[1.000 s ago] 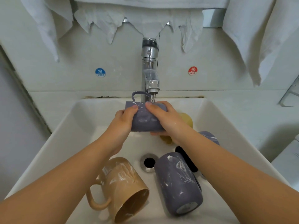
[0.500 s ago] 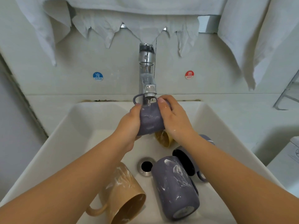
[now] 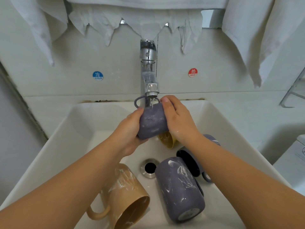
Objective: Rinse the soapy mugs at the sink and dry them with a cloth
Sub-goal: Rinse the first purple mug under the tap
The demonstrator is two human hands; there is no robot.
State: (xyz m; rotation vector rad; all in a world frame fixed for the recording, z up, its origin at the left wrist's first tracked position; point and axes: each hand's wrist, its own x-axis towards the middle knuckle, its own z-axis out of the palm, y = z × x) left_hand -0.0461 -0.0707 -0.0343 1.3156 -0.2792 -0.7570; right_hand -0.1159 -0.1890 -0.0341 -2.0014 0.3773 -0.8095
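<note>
Left hand (image 3: 127, 134) and right hand (image 3: 177, 120) both wrap fingers round purple mug (image 3: 151, 121), held tilted under faucet (image 3: 148, 71) at sink's (image 3: 66, 138) 12 o'clock. Beige mug (image 3: 127, 195) lies at 7 o'clock.

A purple mug (image 3: 152, 120), tilted and soap-streaked, sits gripped between both hands. Below the hands lie a soapy tan mug (image 3: 127, 195) and another purple mug (image 3: 179, 189).

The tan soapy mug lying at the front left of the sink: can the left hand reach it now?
Probably not yet: the left hand grips the purple mug under the tap. The tan mug lies uncovered.
</note>
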